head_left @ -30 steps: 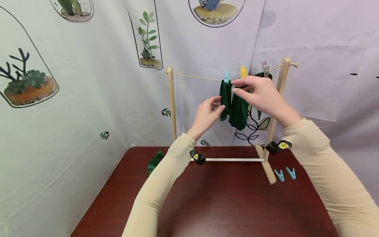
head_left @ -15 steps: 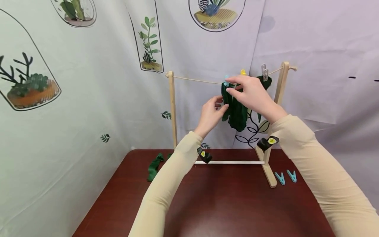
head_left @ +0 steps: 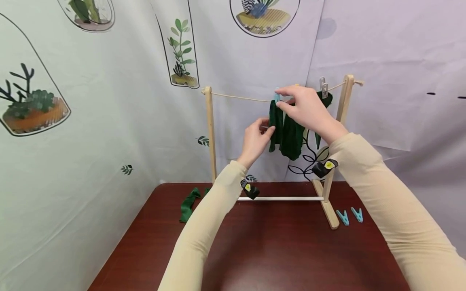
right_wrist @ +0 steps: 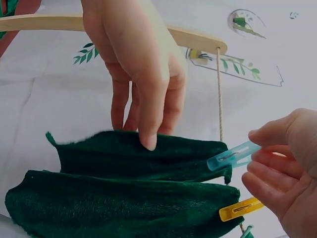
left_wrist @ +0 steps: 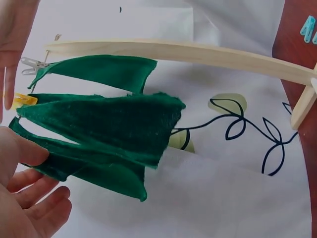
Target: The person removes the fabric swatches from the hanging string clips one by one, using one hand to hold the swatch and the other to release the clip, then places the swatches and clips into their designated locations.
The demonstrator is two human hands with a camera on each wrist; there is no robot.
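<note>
The blue clothespin [head_left: 277, 97] sits on the string line [head_left: 240, 96] directly at the tips of the right hand [head_left: 306, 109], whose thumb and forefinger pinch its upper legs; its long axis runs up and down, across the line, and its jaws bite the top edge of the nearest green sock [head_left: 276, 127]. The right hand is plainly the nearer one to the peg. The left hand [head_left: 255, 139] is lower and to the left of it, thumb and fingertips nipping the side of the same sock just below the peg.

The peg is translucent hard plastic with slotted legs (the right wrist view shows it best [right_wrist: 233, 155]). A yellow clothespin [right_wrist: 241, 208] of the same make clamps the next sock [head_left: 292, 137] just beyond the right hand's fingers. The socks are dark green, soft and napped, hanging limp and lengthwise from the line. Farther right of the hand a pale grey clothespin [head_left: 323, 87] holds a third green piece by the wooden post [head_left: 340, 117], smooth pale timber.
</note>
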